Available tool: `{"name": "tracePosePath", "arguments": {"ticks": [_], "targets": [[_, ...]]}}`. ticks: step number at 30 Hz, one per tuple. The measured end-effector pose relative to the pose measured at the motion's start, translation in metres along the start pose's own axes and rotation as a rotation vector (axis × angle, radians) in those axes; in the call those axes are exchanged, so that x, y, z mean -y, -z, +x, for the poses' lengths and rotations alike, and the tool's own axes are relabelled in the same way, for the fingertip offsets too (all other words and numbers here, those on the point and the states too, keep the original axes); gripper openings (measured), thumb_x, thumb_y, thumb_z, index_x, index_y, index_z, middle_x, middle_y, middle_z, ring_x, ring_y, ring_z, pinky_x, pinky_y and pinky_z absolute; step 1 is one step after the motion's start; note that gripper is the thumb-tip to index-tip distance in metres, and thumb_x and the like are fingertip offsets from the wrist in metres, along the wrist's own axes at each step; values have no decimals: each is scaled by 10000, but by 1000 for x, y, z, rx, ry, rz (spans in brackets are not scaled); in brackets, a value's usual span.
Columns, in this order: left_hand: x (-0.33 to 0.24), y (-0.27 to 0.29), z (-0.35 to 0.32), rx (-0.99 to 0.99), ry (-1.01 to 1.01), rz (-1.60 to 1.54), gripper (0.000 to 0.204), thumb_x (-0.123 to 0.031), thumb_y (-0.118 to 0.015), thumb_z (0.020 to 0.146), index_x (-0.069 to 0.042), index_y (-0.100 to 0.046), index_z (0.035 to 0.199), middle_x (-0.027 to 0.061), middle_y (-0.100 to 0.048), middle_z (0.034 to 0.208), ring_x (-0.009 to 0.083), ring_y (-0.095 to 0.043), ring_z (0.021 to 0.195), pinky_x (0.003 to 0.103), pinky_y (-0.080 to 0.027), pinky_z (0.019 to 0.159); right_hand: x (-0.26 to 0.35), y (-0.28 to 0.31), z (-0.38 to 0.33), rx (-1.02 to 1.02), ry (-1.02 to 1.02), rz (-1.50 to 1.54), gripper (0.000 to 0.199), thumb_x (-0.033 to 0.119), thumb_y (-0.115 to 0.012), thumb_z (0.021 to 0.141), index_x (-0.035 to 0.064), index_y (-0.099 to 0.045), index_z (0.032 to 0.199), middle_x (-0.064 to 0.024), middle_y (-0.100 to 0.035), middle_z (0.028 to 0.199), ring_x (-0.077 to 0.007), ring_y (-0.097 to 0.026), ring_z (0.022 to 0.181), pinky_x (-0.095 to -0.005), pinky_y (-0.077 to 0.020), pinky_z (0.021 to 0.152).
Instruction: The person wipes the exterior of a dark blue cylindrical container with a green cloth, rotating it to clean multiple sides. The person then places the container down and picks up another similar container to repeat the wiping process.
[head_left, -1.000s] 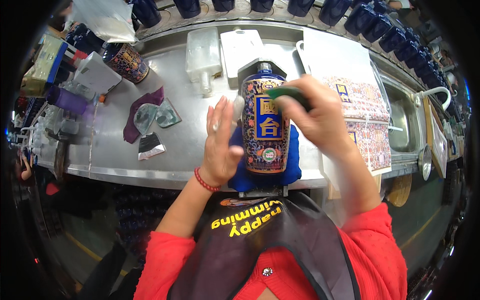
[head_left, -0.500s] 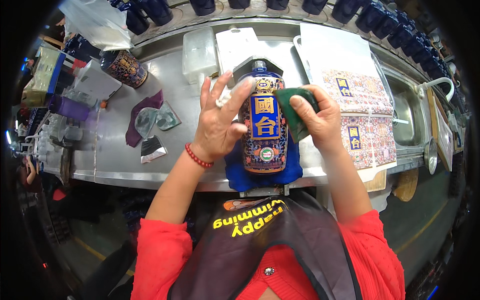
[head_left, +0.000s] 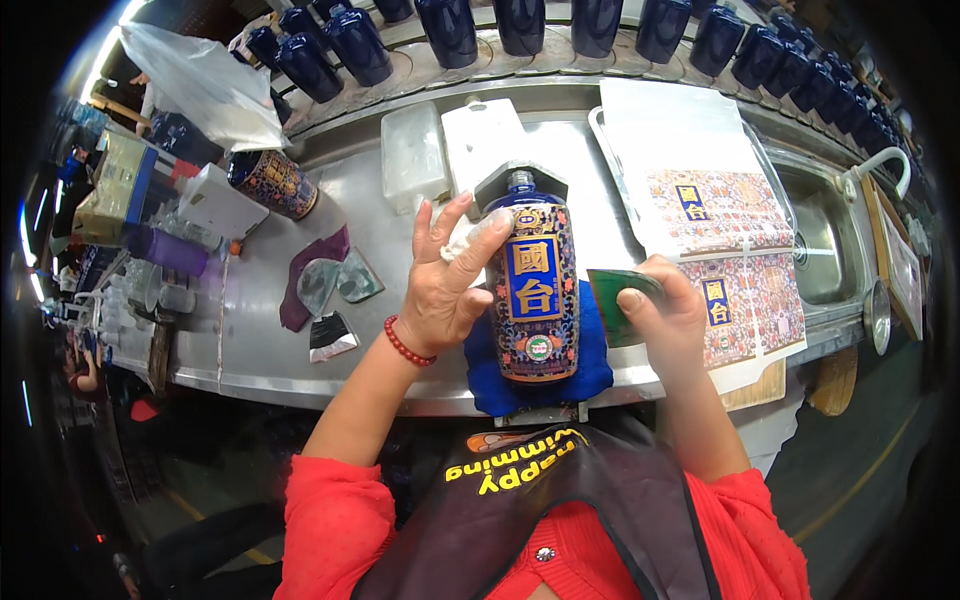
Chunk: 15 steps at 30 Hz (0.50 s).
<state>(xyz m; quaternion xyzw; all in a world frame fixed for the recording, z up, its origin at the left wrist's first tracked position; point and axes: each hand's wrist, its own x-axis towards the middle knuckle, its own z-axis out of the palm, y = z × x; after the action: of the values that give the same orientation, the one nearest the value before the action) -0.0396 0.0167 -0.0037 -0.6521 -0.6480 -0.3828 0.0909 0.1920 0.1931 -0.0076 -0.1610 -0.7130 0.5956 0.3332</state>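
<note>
A dark blue bottle with an ornate patterned label lies neck away from me on a blue cloth pad. A dark angular rest sits at its neck end. My left hand is at the bottle's upper left, fingers spread, the foremost fingertip at the label's edge. Something white, wrap or cloth, shows among its fingers. Just right of the bottle, apart from it, my right hand pinches a thin dark green scraper sheet between thumb and fingers.
Patterned label sheets lie to the right, before a sink. At left are scraper pieces on a purple cloth and another labelled bottle. A clear plastic box stands behind; blue bottles line the conveyor.
My right hand has drawn the green scraper away from the bottle's right side, and the sheet is turned flatter. The left hand keeps its place by the bottle. The whole view has shifted.
</note>
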Motion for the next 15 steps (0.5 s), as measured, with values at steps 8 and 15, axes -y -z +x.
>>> {"name": "tracePosePath", "arguments": {"ticks": [8, 15], "targets": [[-14, 13, 47, 250, -103, 220, 627, -628, -320, 1021, -196, -657, 1325, 38, -729, 1157, 294, -431, 1390, 588, -33, 1225, 10, 5, -3, -73, -57, 188, 112, 98, -718, 942, 7, -654, 956, 3, -596, 849, -62, -528, 762, -217, -431, 678], [-60, 10, 14, 323, -329, 102, 585, -634, -322, 1020, -246, -704, 1234, -39, -724, 1086, 205, -476, 1346, 600, -51, 1232, 17, 20, -4, -61, 75, 86, 122, 89, -744, 901, 5, -666, 942, -18, -601, 819, -97, -540, 737, -238, -424, 663]]}}
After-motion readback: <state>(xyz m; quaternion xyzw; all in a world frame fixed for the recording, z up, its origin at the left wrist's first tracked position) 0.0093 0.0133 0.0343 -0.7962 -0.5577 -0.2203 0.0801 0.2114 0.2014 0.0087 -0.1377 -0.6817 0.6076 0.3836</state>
